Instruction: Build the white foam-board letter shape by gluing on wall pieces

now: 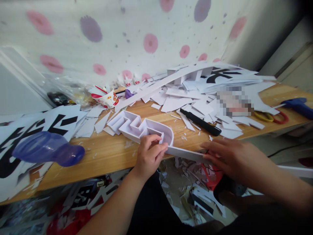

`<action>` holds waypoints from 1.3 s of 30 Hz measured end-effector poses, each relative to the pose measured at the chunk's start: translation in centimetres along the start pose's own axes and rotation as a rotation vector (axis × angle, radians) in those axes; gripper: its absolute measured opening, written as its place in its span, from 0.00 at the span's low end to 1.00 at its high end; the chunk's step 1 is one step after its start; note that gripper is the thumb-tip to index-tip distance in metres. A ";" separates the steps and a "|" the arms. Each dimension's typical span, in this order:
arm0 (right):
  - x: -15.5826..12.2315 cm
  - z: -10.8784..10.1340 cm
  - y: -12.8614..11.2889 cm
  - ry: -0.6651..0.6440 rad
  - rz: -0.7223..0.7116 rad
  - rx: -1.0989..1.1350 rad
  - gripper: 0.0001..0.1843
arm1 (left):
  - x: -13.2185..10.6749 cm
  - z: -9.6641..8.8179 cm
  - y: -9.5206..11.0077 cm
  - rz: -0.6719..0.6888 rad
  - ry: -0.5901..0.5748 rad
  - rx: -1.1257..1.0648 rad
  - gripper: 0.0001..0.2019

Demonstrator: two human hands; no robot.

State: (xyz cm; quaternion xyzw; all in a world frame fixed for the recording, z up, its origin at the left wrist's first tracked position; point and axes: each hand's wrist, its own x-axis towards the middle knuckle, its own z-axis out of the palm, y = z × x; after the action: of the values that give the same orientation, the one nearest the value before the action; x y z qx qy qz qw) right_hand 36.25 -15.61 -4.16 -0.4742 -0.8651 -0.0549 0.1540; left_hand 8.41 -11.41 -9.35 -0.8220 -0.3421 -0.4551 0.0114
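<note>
A white foam-board channel shape (137, 127) with upright walls lies on the wooden table (107, 153) near its front edge. My left hand (150, 153) is closed in a pinch on the curved right wall of that shape. A long white strip (184, 153) runs from the shape rightward past the table edge. My right hand (230, 156) lies over the far end of the strip with fingers stretched along it, pressing or holding it. A black utility knife (200, 122) rests on the table just beyond both hands.
White offcuts and sheets with black lettering (215, 76) cover the back and left of the table. A purple bottle (49, 148) lies at the left, a paper cup (106, 98) behind, yellow-and-red scissors (271, 116) and a blue tool (298, 106) at the right. Scraps litter the floor.
</note>
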 end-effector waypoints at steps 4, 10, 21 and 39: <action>2.9 -1.5 2.3 -0.001 0.172 -0.101 0.15 | 0.0 0.1 0.0 0.003 -0.005 0.011 0.11; 8.9 -0.7 2.5 -0.442 0.390 -0.219 0.14 | 0.2 0.1 -0.6 0.064 0.032 0.011 0.11; 10.4 -1.1 2.1 -0.362 0.604 -0.149 0.19 | 0.5 0.4 -0.8 0.105 0.075 -0.025 0.09; -3.0 6.7 -14.9 0.231 0.703 1.596 0.27 | 0.2 0.4 -0.7 0.058 0.068 -0.061 0.04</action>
State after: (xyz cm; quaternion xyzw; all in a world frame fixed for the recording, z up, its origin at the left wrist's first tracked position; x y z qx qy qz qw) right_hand 23.84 -24.53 -10.66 -0.4554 -0.4281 0.5693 0.5342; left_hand 8.39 -10.62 -9.65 -0.8156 -0.3037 -0.4923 0.0111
